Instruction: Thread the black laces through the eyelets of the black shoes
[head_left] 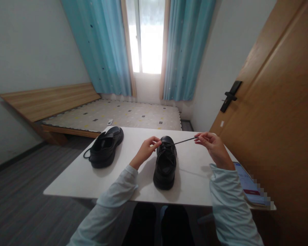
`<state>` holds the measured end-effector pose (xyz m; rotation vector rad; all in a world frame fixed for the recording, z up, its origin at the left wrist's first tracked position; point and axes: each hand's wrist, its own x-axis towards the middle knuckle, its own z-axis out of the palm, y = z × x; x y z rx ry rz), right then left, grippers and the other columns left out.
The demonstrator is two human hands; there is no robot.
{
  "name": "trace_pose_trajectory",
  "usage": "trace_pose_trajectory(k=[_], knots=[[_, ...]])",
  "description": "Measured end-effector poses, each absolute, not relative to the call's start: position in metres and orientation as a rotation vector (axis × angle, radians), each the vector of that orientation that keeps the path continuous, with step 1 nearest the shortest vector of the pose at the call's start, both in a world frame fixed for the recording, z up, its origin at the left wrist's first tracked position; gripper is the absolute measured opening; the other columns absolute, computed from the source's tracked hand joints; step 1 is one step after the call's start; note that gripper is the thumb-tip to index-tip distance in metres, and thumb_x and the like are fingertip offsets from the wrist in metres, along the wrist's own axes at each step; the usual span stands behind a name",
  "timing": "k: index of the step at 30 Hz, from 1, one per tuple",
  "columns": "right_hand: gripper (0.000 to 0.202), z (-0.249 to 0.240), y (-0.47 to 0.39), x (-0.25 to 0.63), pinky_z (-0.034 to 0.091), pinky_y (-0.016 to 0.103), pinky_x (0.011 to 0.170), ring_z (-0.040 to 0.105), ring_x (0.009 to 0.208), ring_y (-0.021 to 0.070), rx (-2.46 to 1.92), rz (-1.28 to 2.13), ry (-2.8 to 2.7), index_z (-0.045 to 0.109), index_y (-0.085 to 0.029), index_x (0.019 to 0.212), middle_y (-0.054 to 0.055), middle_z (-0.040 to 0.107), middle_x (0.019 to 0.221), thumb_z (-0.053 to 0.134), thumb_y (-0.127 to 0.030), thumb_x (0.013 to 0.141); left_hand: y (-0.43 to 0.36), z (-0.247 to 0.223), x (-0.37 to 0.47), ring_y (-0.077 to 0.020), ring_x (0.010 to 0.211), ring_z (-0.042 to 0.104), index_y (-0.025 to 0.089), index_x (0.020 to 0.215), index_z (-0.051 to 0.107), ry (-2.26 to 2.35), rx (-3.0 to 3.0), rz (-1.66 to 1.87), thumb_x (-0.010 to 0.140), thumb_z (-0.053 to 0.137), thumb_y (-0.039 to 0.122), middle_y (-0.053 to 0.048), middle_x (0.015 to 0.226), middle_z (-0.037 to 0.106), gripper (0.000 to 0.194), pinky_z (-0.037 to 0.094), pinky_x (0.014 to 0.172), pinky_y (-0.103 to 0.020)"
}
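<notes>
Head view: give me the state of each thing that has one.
Center shoe, sole down
Left shoe, sole down
Shoelace, stretched straight
Left hand, at the center shoe; grip unclear
Right hand, pinching the shoelace
Curtains, parted
Device screen, lit
Door, open or shut unclear
Window, open or shut unclear

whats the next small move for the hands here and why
Probably draw the lace gently outward with the right hand: it runs straight from the shoe to that hand's pinch, while the left hand is at the shoe's toe end.

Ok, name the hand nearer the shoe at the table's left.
Left. The left hand is right of that shoe; the right hand is farther right, past the other shoe.
</notes>
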<state>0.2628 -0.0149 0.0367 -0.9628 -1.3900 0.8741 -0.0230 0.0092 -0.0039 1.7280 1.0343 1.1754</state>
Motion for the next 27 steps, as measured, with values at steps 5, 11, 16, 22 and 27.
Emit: trace_pose_trajectory(k=[5,11,16,22,27], knots=[[0.022,0.033,-0.015,0.263,0.055,0.03,0.071,0.062,0.074,0.013,-0.966,0.882,-1.372,0.063,-0.018,0.075,0.004,0.065,0.093,0.071,-0.039,0.074,0.0,0.002,-0.021,-0.0165,0.086,0.055,0.018,0.093,0.064,0.997,1.913,1.167,0.072,0.069,0.036,-0.007,0.1,0.06,0.028,0.048,0.066,-0.025],[0.02,0.031,-0.018,0.263,0.055,0.029,0.072,0.061,0.074,0.0124,-0.928,0.899,-1.346,0.063,-0.018,0.075,0.004,0.064,0.091,0.069,-0.037,0.076,-0.003,0.001,-0.02,-0.0218,0.105,0.052,0.021,0.1,0.063,0.971,2.083,1.12,0.07,0.072,0.029,-0.008,0.108,0.055,0.032,0.05,0.08,-0.031],[0.021,0.03,-0.019,0.266,0.055,0.027,0.07,0.061,0.071,0.0112,-0.898,0.936,-1.27,0.064,-0.018,0.077,0.003,0.066,0.087,0.071,-0.038,0.074,-0.001,-0.003,-0.018,-0.0198,0.102,0.053,0.02,0.1,0.059,0.969,2.065,1.122,0.072,0.068,0.022,-0.006,0.106,0.056,0.03,0.051,0.081,-0.034],[0.025,0.028,-0.015,0.258,0.054,0.033,0.083,0.065,0.092,0.0166,-0.758,1.089,-1.164,0.058,-0.019,0.074,0.005,0.071,0.096,0.072,-0.04,0.074,0.0,-0.006,-0.017,-0.0192,0.095,0.055,0.017,0.102,0.054,1.035,1.98,1.125,0.069,0.071,0.028,-0.008,0.106,0.055,0.039,0.053,0.076,-0.034],[0.03,0.026,-0.013,0.241,0.052,0.039,0.089,0.067,0.08,0.0156,-0.642,1.217,-1.103,0.053,-0.019,0.073,0.001,0.067,0.074,0.068,-0.045,0.077,0.002,-0.009,-0.017,-0.0203,0.092,0.057,0.016,0.1,0.051,1.124,1.921,1.08,0.065,0.074,0.036,-0.008,0.099,0.056,0.046,0.053,0.07,-0.033]])
